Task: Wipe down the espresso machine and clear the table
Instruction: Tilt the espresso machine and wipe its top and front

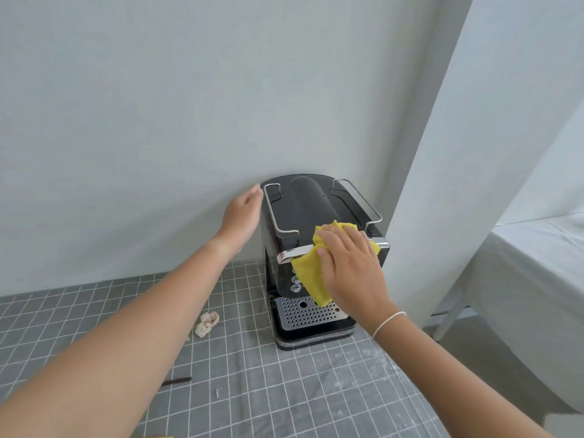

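Observation:
A black espresso machine point(303, 210) with chrome rails and a perforated drip tray point(303, 314) stands against the wall at the far side of the table. My right hand point(350, 263) presses a yellow cloth point(308, 273) flat against the machine's front top edge, above the buttons. My left hand point(243, 216) lies flat against the machine's left side near the top, its fingers hidden behind the body. A crumpled paper scrap point(207, 324) lies on the table left of the machine.
The table carries a grey cloth with a white grid point(268, 390). A thin dark stick point(177, 381) and a tiny white bit point(218, 392) lie near the front. A white-draped surface point(531, 279) stands to the right, across a gap.

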